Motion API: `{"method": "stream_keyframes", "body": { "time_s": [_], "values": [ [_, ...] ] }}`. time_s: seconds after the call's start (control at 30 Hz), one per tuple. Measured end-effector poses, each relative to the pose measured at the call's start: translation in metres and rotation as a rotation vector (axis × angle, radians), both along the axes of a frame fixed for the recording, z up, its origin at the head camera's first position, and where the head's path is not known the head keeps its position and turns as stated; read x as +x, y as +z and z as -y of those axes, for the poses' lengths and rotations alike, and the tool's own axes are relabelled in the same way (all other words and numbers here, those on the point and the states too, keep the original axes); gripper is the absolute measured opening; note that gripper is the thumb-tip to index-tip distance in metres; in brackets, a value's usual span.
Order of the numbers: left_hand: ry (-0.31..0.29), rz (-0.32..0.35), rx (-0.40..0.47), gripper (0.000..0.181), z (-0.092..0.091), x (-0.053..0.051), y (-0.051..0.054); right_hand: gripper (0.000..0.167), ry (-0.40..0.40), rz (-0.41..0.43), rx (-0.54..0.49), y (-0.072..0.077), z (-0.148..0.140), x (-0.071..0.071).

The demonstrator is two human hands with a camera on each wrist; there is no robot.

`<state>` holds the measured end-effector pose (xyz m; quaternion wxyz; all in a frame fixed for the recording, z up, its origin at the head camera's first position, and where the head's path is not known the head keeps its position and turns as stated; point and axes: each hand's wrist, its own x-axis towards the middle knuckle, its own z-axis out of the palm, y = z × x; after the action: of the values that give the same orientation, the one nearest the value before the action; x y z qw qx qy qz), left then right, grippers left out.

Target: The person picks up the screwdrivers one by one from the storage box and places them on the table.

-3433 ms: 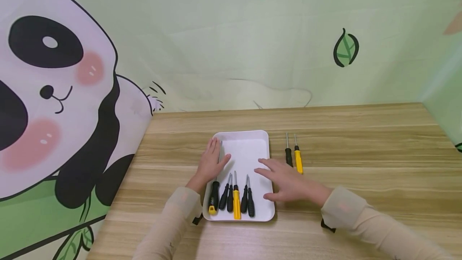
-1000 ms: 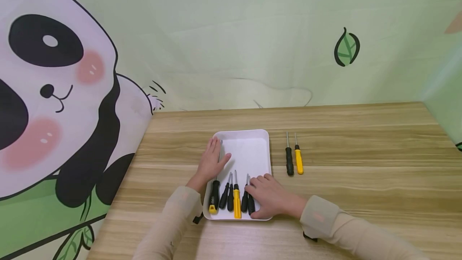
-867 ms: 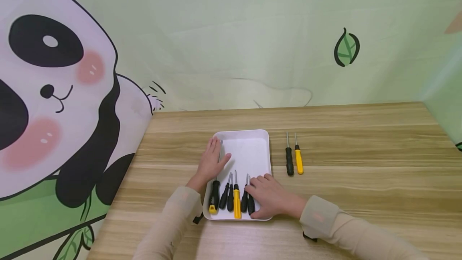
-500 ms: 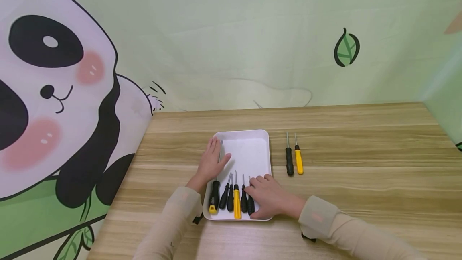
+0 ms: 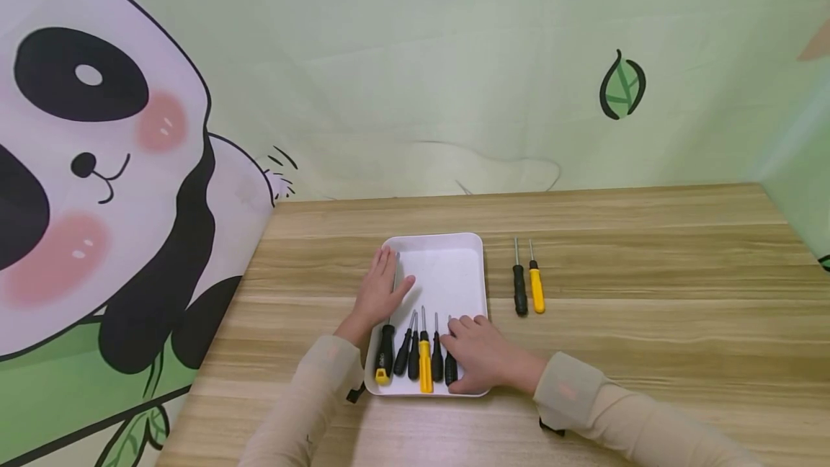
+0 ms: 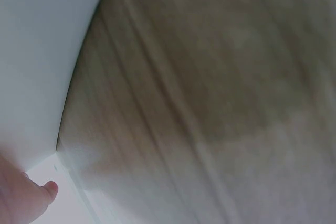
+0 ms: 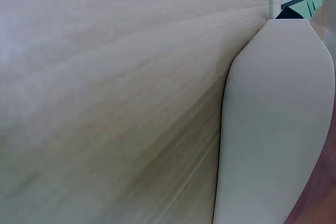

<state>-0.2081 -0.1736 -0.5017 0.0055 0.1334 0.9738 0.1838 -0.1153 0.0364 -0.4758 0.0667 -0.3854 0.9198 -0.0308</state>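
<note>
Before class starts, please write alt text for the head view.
A white tray of six screwdrivers has a left hand over its left side and a right hand over its right; two more screwdrivers lie on the table to the right.

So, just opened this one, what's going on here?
A person's left hand rests along the left side of a white tray. The right hand is at the rightmost black screwdriver in it; whether it grips it is unclear. Six screwdrivers lie in the tray, handles toward the person. One black screwdriver and one yellow screwdriver lie outside, to its right.
</note>
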Motion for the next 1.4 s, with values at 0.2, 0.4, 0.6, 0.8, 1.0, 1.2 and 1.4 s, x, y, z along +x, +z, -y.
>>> {"method": "stream_keyframes", "body": {
  "time_s": [0.2,0.4,0.6,0.8,1.0,1.2,1.4],
  "values": [
    [0.003,0.001,-0.007,0.071,0.0001,-0.0002,-0.0002,0.07,-0.009,0.0,-0.008,-0.0012,0.0003,-0.0006],
    [-0.001,0.016,0.02,0.072,0.0003,-0.0005,0.0003,0.069,-0.015,0.004,-0.024,-0.0024,0.0001,-0.0006],
    [-0.023,0.001,0.118,0.08,0.002,0.0027,0.0003,0.068,-0.013,-0.007,-0.04,-0.0043,-0.0009,-0.0009],
    [-0.01,0.003,0.058,0.075,0.0018,-0.0003,-0.0011,0.069,-0.013,-0.01,-0.07,-0.0039,-0.0021,-0.0009],
    [-0.005,0.004,-0.013,0.073,0.0011,-0.002,0.0,0.069,-0.015,-0.011,-0.091,-0.0051,-0.0026,-0.0019],
    [-0.009,-0.004,0.006,0.072,0.0004,0.0,0.0013,0.071,-0.028,0.018,-0.092,-0.0037,-0.0032,-0.0021],
    [-0.003,-0.005,0.003,0.072,0.0003,0.0004,0.0014,0.073,-0.034,0.037,-0.112,-0.0029,-0.0043,-0.0038]
  ]
}}
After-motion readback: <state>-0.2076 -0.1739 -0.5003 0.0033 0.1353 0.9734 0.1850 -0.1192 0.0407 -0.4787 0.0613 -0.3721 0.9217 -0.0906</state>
